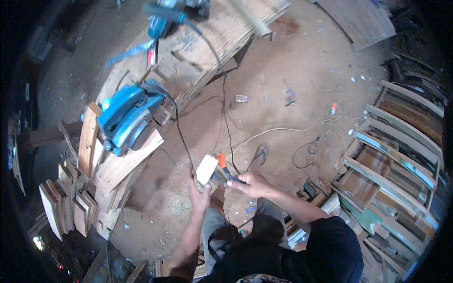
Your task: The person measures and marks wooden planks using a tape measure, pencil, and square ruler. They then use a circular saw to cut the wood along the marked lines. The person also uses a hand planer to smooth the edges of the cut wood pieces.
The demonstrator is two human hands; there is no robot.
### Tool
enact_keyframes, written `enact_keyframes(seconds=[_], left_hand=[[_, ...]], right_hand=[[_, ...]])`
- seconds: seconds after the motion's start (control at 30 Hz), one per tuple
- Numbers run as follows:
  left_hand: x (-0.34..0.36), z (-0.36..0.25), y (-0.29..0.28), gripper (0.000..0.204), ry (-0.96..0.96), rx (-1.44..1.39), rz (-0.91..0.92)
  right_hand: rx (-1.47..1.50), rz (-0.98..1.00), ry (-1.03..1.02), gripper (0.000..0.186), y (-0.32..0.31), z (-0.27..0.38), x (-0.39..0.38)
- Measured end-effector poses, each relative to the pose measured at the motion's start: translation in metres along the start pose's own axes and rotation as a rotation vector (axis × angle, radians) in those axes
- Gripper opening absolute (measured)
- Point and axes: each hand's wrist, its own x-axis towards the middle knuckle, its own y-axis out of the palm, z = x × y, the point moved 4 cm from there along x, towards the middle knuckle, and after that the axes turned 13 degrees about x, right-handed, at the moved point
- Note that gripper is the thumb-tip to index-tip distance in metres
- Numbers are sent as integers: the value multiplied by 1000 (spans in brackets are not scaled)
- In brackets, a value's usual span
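Observation:
A pale, box-shaped block (206,169) is gripped in my left hand (200,194), with the thumb along its lower edge. Glare washes out its face, so I cannot tell its kind. Close to its right side is a dark, slim piece with an orange end (222,160). The fingers of my right hand (253,184) are closed around the dark lower part of that piece. Black cords (181,134) run down toward both hands, and a pale cord (283,128) lies across the floor behind them.
A blue power planer (130,118) rests on boards at the left. Another blue power tool (163,21) sits on the wooden bench (226,33). Cut boards (71,200) are stacked at lower left. Wooden frames (396,155) fill the right side. Sawdust and scraps litter the dirt floor (302,75).

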Motion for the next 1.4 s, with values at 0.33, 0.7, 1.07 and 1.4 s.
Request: enact_keyframes(seconds=[0.33, 0.7, 1.07, 1.4], left_hand=[[-43, -369, -36, 75, 436, -384, 34], [-6, -596, 64, 57, 744, -421, 17], [-1, -658, 174, 48, 673, -54, 86], [28, -609, 200, 47, 468, -574, 629]], right_hand=[[412, -557, -640, 33, -76, 153, -251], [619, -1036, -856, 56, -279, 118, -406], [393, -1021, -867, 34, -350, 125, -402], [50, -709, -907, 24, -295, 241, -388]])
